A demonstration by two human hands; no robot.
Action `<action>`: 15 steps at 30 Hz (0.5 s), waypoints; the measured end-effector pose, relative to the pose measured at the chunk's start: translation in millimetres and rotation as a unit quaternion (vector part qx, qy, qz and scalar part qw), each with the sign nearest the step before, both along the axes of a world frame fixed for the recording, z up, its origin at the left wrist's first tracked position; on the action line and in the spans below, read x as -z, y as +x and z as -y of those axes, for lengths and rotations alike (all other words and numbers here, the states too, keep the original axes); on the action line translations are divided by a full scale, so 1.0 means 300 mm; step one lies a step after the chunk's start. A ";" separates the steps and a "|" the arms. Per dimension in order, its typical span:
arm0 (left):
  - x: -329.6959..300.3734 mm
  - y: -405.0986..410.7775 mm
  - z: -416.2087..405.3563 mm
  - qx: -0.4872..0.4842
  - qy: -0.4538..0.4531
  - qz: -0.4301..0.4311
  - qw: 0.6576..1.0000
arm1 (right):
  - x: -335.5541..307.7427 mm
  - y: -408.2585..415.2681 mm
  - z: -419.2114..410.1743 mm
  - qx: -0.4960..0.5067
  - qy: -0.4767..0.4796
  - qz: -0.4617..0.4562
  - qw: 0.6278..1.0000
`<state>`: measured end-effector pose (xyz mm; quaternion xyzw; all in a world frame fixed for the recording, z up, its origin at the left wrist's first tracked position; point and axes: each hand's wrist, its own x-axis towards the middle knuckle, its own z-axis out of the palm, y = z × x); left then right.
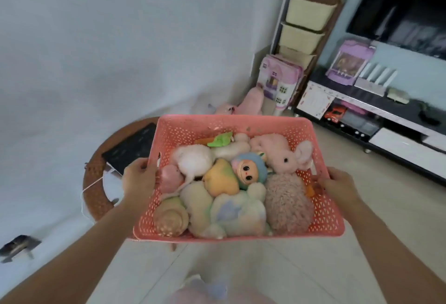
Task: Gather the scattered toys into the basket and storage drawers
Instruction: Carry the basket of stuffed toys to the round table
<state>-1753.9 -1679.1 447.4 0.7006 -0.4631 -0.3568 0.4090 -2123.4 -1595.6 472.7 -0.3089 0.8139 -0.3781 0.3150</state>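
At the bottom edge of the head view, a pale pink and blue soft shape (205,289) is blurred and cut off, too unclear to name, and both forearms run out of the picture at the lower corners. Behind the basket (231,125), a round brown surface (96,183) is mostly hidden; a dark flat slab (130,149) and a white cord (93,184) lie on it. Near the far wall, pink plush toys (243,104) on the floor are smeared by blur, just beside a pink toy house box (280,81) that stands at the foot of a rack of yellow storage drawers (304,23). Both arms reach forward and slightly inward, holding the pink perforated basket in the air over the pale floor. The left hand (138,178) clamps the basket's left rim, thumb on top, fingers curled under and out of sight. The right hand (339,184) grips the right rim the same way, its fingers wrapped on the edge. Between the two hands the basket is heaped with soft toys: a big-eyed doll with a blue hood (249,171) at the middle, a pink elephant (282,154) toward the right rim, a white plush (193,158) close to the left thumb, a brown curly plush (287,202) near the right hand, and a pastel plush (237,214) at the near wall.
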 end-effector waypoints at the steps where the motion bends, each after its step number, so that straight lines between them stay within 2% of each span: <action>1: -0.003 0.036 0.020 -0.022 -0.003 0.001 1.000 | 0.003 0.027 0.071 -0.023 0.003 0.000 1.000; 6: 0.008 0.204 0.083 -0.141 0.007 -0.036 0.989 | 0.015 0.194 0.387 -0.096 0.000 -0.046 0.994; 15: 0.103 0.367 0.048 -0.328 0.021 -0.112 0.938 | 0.079 0.496 0.822 -0.245 -0.027 -0.108 0.963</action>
